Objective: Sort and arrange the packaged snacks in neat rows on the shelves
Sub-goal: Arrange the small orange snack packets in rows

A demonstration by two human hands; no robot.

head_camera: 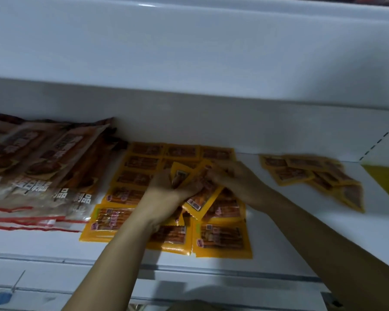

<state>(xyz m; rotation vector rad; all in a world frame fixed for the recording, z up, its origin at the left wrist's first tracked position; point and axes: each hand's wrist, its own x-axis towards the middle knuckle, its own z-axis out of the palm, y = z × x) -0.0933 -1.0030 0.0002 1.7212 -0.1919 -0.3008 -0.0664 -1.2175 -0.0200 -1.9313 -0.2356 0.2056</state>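
Note:
Small yellow snack packets [130, 177] lie in rows on the white shelf [279, 221], in the middle of the view. My left hand [164, 194] grips a few loose yellow packets [198, 203] above those rows, one standing up between the fingers. My right hand [231, 178] reaches in from the right and holds the same bunch at its top edge. A loose, untidy heap of yellow packets [312, 176] lies further right on the shelf.
Large brown snack bags [43, 167] with red strips overlap in a stack at the left of the shelf. The shelf above [189, 52] hangs low over the back. A yellow panel [384, 180] stands at the far right. The shelf's front rail [189, 265] runs below.

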